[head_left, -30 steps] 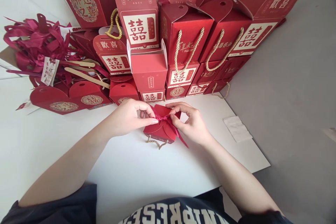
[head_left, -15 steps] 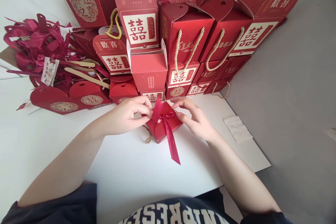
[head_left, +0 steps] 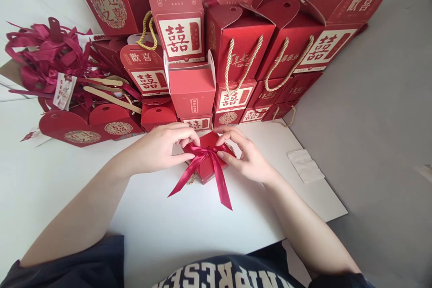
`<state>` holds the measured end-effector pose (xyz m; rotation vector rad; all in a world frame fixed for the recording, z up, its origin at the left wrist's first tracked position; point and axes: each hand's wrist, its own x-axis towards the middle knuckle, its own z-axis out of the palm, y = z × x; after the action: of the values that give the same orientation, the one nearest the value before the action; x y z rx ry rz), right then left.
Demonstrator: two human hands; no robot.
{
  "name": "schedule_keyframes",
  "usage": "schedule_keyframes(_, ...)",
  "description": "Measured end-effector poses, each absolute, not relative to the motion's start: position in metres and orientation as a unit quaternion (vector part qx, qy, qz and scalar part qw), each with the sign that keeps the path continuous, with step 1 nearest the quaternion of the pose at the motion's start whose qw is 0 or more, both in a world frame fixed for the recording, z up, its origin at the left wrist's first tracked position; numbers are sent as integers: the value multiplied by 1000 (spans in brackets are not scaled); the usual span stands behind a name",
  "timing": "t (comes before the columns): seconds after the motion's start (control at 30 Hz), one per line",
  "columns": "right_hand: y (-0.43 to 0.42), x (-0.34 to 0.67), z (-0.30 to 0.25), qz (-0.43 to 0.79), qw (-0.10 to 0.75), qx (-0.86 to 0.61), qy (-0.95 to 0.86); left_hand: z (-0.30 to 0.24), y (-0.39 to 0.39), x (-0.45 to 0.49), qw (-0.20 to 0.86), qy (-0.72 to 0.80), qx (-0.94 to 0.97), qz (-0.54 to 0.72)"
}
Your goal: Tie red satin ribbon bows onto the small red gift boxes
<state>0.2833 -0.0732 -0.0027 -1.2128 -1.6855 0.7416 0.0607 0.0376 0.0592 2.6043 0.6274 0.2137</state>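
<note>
A small red gift box [head_left: 206, 170] stands on the white table in front of me, twisted gold cord at its sides. On its top lies a dark pink satin ribbon [head_left: 221, 184], knotted in a bow, its two tails hanging toward me and spread apart. My left hand [head_left: 170, 146] pinches the bow's left loop between thumb and fingers. From the other side my right hand [head_left: 245, 153] holds the right loop with thumb and forefinger. My fingertips partly cover both loops.
Stacked red gift boxes [head_left: 241, 45] with gold cord handles line the back. A heap of pink ribbons [head_left: 43, 60] lies on boxes at the left. A folded white tissue [head_left: 305, 165] rests on the right, near the grey wall [head_left: 381, 135].
The left ribbon tail, raised beside my left hand before, now hangs down toward me. Both hands have closed on the bow's loops; my right hand has moved slightly left.
</note>
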Motion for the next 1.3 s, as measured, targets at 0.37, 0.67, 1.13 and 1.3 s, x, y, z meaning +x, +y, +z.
schedule_keyframes(0.37,-72,283,4,252,410,-492,-726,54,38,63,218,230,946,67)
schedule_keyframes(0.67,-69,284,0,251,410,-506,-716,52,39,63,197,262,944,44)
schedule_keyframes(1.13,-69,285,0,365,440,-461,-678,50,41,65,279,219,935,24)
schedule_keyframes(1.3,-66,284,-4,417,457,-432,-656,48,42,68,344,221,912,-20)
